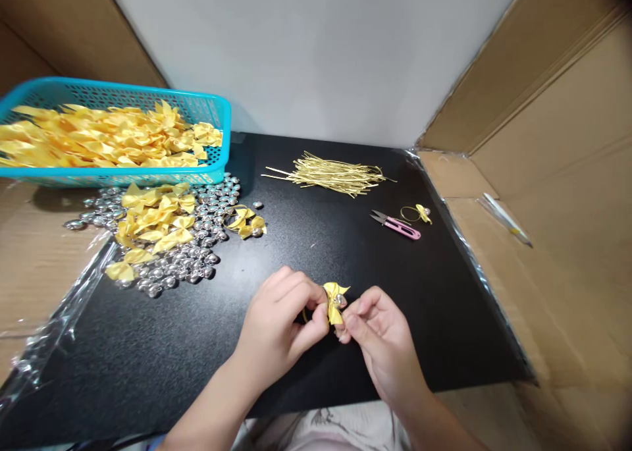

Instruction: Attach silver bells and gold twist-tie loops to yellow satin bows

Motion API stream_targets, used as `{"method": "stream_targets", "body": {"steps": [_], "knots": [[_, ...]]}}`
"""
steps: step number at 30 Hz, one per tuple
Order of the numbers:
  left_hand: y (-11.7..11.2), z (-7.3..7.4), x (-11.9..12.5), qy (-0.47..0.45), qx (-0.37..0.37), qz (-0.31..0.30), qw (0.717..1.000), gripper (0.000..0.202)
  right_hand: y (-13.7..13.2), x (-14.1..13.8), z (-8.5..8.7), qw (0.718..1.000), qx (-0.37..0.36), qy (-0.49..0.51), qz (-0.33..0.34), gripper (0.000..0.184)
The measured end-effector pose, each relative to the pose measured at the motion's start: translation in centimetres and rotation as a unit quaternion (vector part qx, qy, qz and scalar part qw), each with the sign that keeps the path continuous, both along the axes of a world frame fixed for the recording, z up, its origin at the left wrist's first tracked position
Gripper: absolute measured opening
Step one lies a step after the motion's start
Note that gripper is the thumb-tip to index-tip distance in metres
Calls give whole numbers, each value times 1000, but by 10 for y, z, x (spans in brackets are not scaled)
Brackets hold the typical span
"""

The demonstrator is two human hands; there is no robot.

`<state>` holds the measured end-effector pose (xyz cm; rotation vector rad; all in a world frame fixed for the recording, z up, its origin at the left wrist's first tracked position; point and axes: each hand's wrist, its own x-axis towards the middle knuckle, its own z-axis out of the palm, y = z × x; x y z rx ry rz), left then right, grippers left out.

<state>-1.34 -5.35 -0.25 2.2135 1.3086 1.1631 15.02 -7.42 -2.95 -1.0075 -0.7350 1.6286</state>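
A small yellow ribbon bow (335, 297) with a silver bell at its middle is held just above the black mat (306, 253), near its front edge. My left hand (279, 326) pinches the bow from the left, fingers curled round it. My right hand (380, 339) pinches it from the right with thumb and forefinger. A thin gold loop shows under the left fingers.
A teal basket (217, 168) of yellow bows stands back left. In front of it lie several silver bells (197, 253) and loose yellow bows (155, 224). Gold wire ties (336, 173) lie at the back, with pink snips (399, 227) and a finished bow (419, 212) to the right. Cardboard walls flank both sides.
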Motion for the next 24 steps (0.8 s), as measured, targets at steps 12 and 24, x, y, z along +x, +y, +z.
{"method": "stream_targets", "body": {"steps": [12,24], "knots": [[0,1,-1,-10,3,11,1000,18,4,10,9,989,-52,63,125,30],[-3,-3,1,-26,1,62,998,17,-13,-11,3,987,133,-83,-29,28]]}}
